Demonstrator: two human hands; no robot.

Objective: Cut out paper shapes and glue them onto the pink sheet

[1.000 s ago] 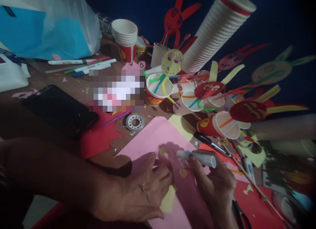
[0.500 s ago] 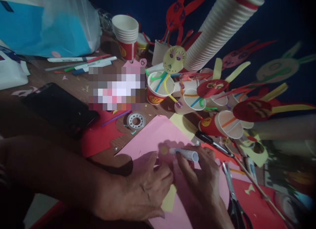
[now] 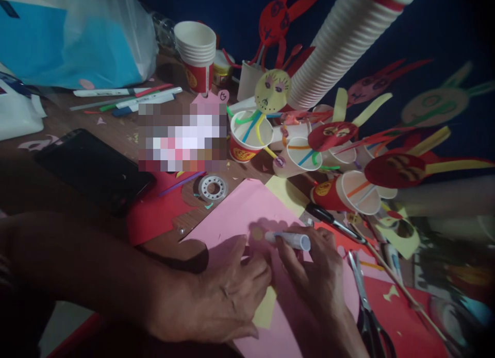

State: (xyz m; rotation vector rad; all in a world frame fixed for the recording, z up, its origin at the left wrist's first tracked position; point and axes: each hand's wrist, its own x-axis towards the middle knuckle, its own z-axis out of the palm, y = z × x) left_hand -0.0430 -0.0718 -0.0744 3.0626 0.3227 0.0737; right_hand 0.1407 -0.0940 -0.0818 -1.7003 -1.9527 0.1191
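In my right hand [image 3: 317, 265] is a white marker [image 3: 294, 240], pinched between thumb and fingers. Its far end lies close to a small yellowish disc [image 3: 258, 233] on a sheet of pink paper [image 3: 247, 208]. My left hand [image 3: 220, 296] rests palm down on the same sheet, fingers apart, with the index finger stretched near the disc. A piece of yellow paper [image 3: 265, 309] shows beside the left fingers. What lies under the left palm is hidden. Black-handled scissors [image 3: 369, 317] lie to the right of my right wrist.
Paper cups [image 3: 251, 136] with cut-paper faces on coloured strips crowd the back right, beside a tall cup stack [image 3: 348, 44]. A dark phone [image 3: 95, 167] lies left, near an empty tape spool [image 3: 213, 188]. Several markers [image 3: 149, 100] lie behind; a black pen [image 3: 336, 224] and thin stick [image 3: 402, 291] lie right.
Almost nothing differs. The marker and my right hand have shifted very slightly; my left hand stays on the pink paper.
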